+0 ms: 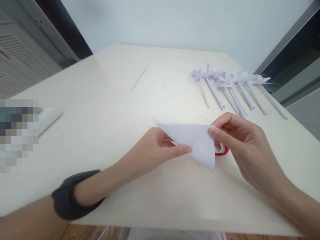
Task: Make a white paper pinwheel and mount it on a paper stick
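Observation:
A white sheet of paper folded into a triangle (197, 140) is held up just above the table, between both hands. My left hand (160, 146) grips its lower left side, thumb in front and fingers behind. At the upper right corner, my right hand (240, 143) pinches the paper between thumb and fingers. Behind the paper and my right fingers, a red loop (222, 151), looking like a scissors handle, shows in part; the rest of it is hidden.
Several paper pinwheels on rolled paper sticks (230, 83) lie at the back right of the white table (100, 100). A single paper roll (139, 77) lies toward the back middle, with thin paper scraps (164, 85) nearby. At the left edge, a white object (48, 118) is partly pixelated.

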`<state>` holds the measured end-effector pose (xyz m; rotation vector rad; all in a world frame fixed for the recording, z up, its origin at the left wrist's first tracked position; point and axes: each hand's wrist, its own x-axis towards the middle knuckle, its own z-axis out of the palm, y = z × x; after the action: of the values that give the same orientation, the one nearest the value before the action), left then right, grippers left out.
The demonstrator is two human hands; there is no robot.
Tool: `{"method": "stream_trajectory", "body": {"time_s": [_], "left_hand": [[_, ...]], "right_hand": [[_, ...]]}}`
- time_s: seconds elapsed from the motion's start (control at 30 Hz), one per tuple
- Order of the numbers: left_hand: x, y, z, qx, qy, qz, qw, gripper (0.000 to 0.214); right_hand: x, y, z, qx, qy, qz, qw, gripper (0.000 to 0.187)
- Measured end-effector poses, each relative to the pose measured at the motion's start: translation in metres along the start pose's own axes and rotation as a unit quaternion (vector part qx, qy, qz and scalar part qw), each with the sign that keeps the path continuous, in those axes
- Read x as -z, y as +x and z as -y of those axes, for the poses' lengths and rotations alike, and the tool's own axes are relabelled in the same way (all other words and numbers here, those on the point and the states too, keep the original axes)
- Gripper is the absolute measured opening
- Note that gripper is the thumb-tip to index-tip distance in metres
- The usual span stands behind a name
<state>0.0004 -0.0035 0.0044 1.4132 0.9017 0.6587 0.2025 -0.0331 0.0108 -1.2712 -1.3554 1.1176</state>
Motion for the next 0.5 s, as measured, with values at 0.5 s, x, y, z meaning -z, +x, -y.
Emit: {"method": "stream_trajectory", "body": {"time_s": [0.5], "left_hand": [[0.010, 0.000, -0.005, -0.048, 0.216, -0.080, 0.972, 0.021]], "right_hand": [[0.008, 0.010, 0.002, -0.061, -0.101, 0.100, 0.988, 0.018]]}}
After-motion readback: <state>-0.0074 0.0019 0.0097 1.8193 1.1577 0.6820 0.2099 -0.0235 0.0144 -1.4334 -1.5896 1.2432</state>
